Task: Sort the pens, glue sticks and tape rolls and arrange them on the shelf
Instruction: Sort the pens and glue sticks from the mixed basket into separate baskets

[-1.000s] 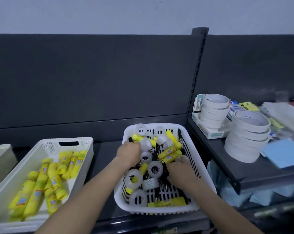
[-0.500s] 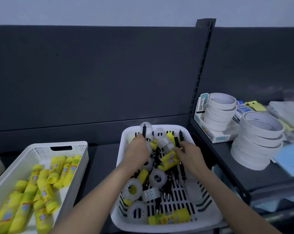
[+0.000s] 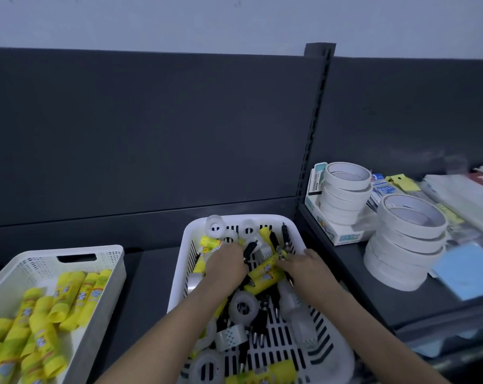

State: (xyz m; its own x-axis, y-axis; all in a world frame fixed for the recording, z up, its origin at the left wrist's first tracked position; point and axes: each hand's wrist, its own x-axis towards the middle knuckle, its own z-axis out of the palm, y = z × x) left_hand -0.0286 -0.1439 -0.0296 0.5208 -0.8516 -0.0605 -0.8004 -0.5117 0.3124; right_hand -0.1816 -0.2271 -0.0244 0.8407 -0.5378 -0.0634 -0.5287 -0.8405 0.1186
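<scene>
Both hands are down in the slotted basket (image 3: 179, 273), which sits in the middle of the dark shelf. The left hand (image 3: 226, 266) is in the far-left part of the basket, fingers curled around a black pen (image 3: 250, 248) that pokes out past its fingertips. The right hand (image 3: 311, 270) is in the far-right part, fingers bent down onto the end of a yellow glue stick (image 3: 264, 275) lying between the two hands. Honestly can't tell if it's pinching it or just touching.

The rest of the basket is a jumble: clear tape rolls (image 3: 243, 307), loose pens (image 3: 262, 321), and one more glue stick (image 3: 265, 372) at the near edge. Left of the basket there's a white tray (image 3: 117, 273) with sorted glue sticks (image 3: 68, 295). Right of the basket, on a higher shelf, are stacks of big white tape (image 3: 403, 245).
</scene>
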